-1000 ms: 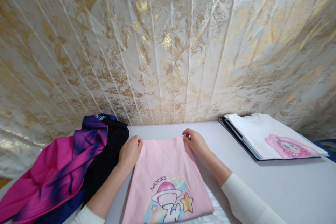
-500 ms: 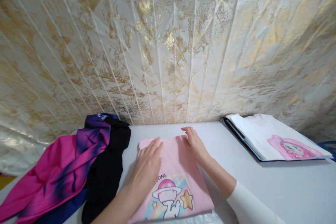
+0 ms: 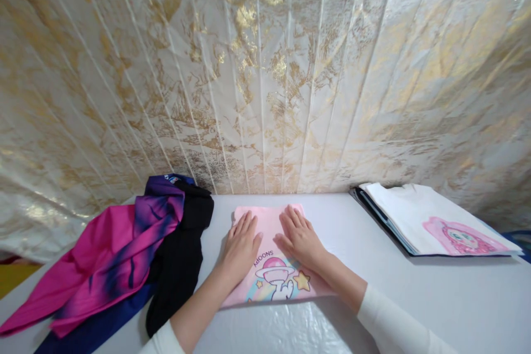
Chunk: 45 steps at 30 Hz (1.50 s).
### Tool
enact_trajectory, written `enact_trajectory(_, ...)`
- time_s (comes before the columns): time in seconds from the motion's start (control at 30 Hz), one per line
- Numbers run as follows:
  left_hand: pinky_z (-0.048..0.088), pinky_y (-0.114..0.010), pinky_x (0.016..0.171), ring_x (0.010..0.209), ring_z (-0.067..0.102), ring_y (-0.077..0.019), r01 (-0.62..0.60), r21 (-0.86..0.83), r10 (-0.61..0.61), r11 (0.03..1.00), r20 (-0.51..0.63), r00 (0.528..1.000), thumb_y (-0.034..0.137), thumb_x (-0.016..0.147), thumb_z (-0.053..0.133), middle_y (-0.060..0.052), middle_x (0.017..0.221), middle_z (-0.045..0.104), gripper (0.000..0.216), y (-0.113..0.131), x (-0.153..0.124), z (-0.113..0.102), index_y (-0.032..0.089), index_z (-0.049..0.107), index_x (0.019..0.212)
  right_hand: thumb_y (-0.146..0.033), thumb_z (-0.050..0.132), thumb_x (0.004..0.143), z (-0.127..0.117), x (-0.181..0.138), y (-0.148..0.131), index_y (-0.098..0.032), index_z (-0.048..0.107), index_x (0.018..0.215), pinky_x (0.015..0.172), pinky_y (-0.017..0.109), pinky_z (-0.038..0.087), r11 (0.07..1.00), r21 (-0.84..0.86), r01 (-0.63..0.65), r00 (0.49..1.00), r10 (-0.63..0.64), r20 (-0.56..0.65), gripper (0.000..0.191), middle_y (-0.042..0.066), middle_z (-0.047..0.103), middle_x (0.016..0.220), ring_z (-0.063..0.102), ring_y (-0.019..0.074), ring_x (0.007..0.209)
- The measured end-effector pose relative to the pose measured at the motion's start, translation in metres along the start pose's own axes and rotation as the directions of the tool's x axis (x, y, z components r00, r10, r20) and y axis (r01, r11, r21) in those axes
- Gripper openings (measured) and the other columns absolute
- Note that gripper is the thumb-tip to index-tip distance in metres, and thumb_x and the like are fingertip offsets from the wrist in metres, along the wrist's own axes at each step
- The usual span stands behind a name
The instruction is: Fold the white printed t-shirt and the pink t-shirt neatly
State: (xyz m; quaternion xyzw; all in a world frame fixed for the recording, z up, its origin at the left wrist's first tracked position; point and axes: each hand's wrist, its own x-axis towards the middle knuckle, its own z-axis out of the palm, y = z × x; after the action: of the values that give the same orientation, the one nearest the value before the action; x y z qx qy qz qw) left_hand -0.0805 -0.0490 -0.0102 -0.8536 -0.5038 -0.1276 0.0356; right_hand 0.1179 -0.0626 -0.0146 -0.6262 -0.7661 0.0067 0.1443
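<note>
A folded pink T-shirt (image 3: 269, 282) with a cartoon print and stars lies on the grey table (image 3: 435, 293) in front of me. My left hand (image 3: 240, 246) rests flat on its left half, fingers stretched out. My right hand (image 3: 299, 238) lies flat on its right half, fingers spread, pointing toward the wall. Both hands press on the cloth and hold nothing. Both arms wear white sleeves.
A heap of magenta, purple, blue and black garments (image 3: 124, 254) lies at the left. At the right sits a stack of folded clothes topped by a white shirt with a pink print (image 3: 435, 221). A gold-and-white crinkled sheet (image 3: 265, 77) hangs behind. Clear plastic (image 3: 286, 326) covers the table's near edge.
The pink shirt now shows shorter, its far edge nearer the wall. Both hands went from gripping its far corners to lying flat on top, side by side.
</note>
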Motion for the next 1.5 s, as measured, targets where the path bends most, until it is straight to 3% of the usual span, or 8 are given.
enact_trajectory(0.3,0.036,-0.043,0.108,0.138,0.033,-0.0253,-0.153,-0.004,0.153,0.988,-0.01,0.988,0.032,0.098,0.038,-0.015,0.149,0.036,0.049,0.017,-0.052,0.004,0.009,0.042,0.141,-0.05,0.038,0.096,0.006,-0.054,-0.022,-0.016,0.039,0.145,0.114,0.045,0.022,0.996,0.007,0.088,0.996,-0.088,0.026,0.059,0.01,0.026,0.154,0.021,0.0277,0.143)
enact_trajectory(0.47,0.033,-0.046,0.109,0.139,0.032,-0.0288,-0.122,0.039,0.124,0.992,-0.079,0.989,0.033,0.095,0.045,-0.014,0.148,0.039,0.049,0.02,-0.053,0.008,0.013,0.044,0.14,-0.053,0.04,0.095,0.012,-0.058,-0.025,-0.017,0.037,0.146,0.114,0.05,0.018,0.999,-0.005,0.046,0.999,-0.045,0.022,0.063,0.01,0.024,0.155,0.02,0.0313,0.143)
enact_trajectory(0.67,0.036,-0.046,0.107,0.136,0.036,-0.0294,-0.12,0.041,0.122,0.992,-0.06,0.991,0.032,0.093,0.048,-0.013,0.146,0.042,0.047,0.023,-0.055,0.003,0.014,0.049,0.137,-0.049,0.05,0.09,0.007,-0.057,-0.021,-0.018,0.041,0.144,0.112,0.054,0.02,1.0,-0.016,0.012,0.998,-0.011,0.059,0.063,0.012,0.03,0.153,0.02,0.0354,0.142)
enact_trajectory(0.8,0.034,-0.044,0.109,0.137,0.036,-0.0259,-0.162,-0.008,0.161,0.987,-0.034,0.986,0.031,0.094,0.045,-0.012,0.148,0.039,0.048,0.026,-0.063,-0.001,0.015,0.046,0.139,-0.029,0.061,0.084,-0.019,-0.018,-0.024,-0.015,0.057,0.128,0.105,0.053,0.03,0.996,0.071,0.051,0.995,-0.057,0.086,0.047,0.018,0.048,0.141,0.035,0.0378,0.133)
enact_trajectory(0.9,0.034,-0.044,0.109,0.137,0.036,-0.026,-0.175,-0.026,0.175,0.984,0.003,0.984,0.031,0.095,0.043,-0.013,0.147,0.041,0.048,0.025,-0.064,-0.003,0.013,0.046,0.139,-0.014,0.054,0.087,-0.03,0.038,-0.04,-0.019,0.062,0.12,0.097,0.038,0.04,0.97,0.186,0.16,0.985,-0.168,0.033,0.035,0.011,0.065,0.119,0.053,0.0251,0.114)
enact_trajectory(1.1,0.033,-0.042,0.11,0.137,0.036,-0.0263,-0.2,-0.051,0.202,0.978,0.036,0.979,0.035,0.097,0.041,-0.011,0.149,0.038,0.05,0.023,-0.06,-0.01,0.013,0.044,0.141,-0.016,0.062,0.084,0.004,0.127,-0.072,-0.017,0.071,0.102,0.091,0.031,0.039,0.94,0.28,0.197,0.979,-0.206,0.004,0.02,0.009,0.068,0.106,0.057,0.021,0.1)
enact_trajectory(1.23,0.032,-0.043,0.111,0.138,0.033,-0.0281,-0.149,-0.096,0.159,0.984,0.109,0.981,0.036,0.096,0.044,-0.011,0.15,0.035,0.048,0.025,-0.06,-0.008,0.014,0.049,0.138,-0.021,0.062,0.085,0.03,0.136,-0.068,-0.017,0.072,0.087,0.091,0.032,0.037,0.918,0.355,0.178,0.983,-0.184,-0.018,0.01,0.006,0.069,0.093,0.059,0.0179,0.089)
enact_trajectory(1.5,0.026,-0.054,0.112,0.141,0.022,-0.0357,-0.067,-0.073,0.072,0.995,0.081,0.994,0.033,0.091,0.05,-0.01,0.153,0.03,0.054,0.029,-0.066,0.0,0.019,0.044,0.142,-0.028,0.057,0.089,0.047,0.129,-0.065,-0.021,0.07,0.089,0.086,0.029,0.034,0.884,0.458,0.096,0.995,-0.081,-0.053,0.015,0.002,0.069,0.093,0.056,0.0176,0.093)
